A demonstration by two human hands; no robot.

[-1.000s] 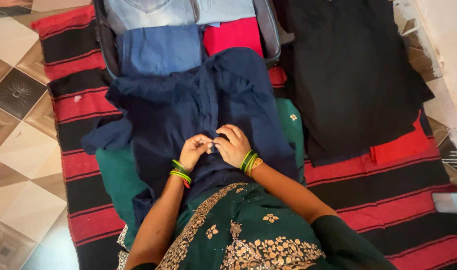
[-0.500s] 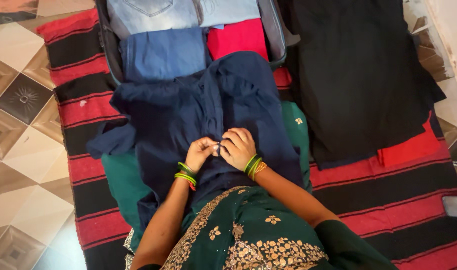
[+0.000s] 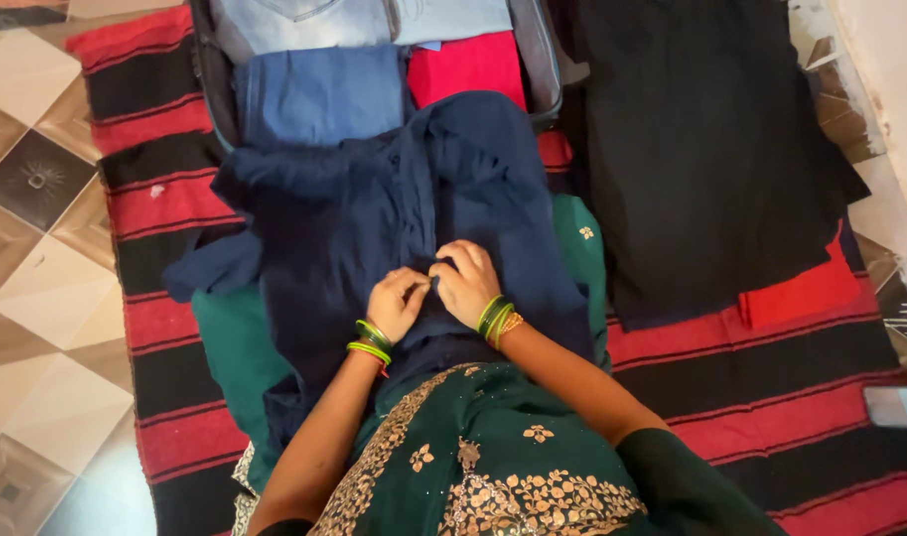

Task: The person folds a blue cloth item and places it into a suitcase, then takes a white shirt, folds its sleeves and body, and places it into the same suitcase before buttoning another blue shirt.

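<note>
My left hand point(image 3: 396, 303) and my right hand point(image 3: 465, 281) meet at the centre front of the navy garment point(image 3: 374, 213). The fingertips of both hands are pinched together on the cloth at the front opening. The two hands touch each other.

Position: the navy garment lies spread on the striped mat point(image 3: 155, 119), front side up, across my lap and over a green cloth point(image 3: 230, 342). Its upper end overlaps the edge of the open suitcase point(image 3: 210, 69).

Handling, by judgement: the fabric is soft and light. It drapes and creases and has no stiffness, so it will not hold a shape when lifted. It does not look slippery or fragile. Take hold at the front edges for fine work. Take hold at the shoulders or side seams to lift it flat.

Surface: the striped mat is red and black and lies on a tiled floor point(image 3: 36, 258). The base is flat and firm.

Surroundings: the open suitcase holds folded clothes, among them a blue folded piece point(image 3: 319, 94) and a red folded piece point(image 3: 468, 69). A black garment point(image 3: 701, 149) lies flat to my right, well apart from my hands.
</note>
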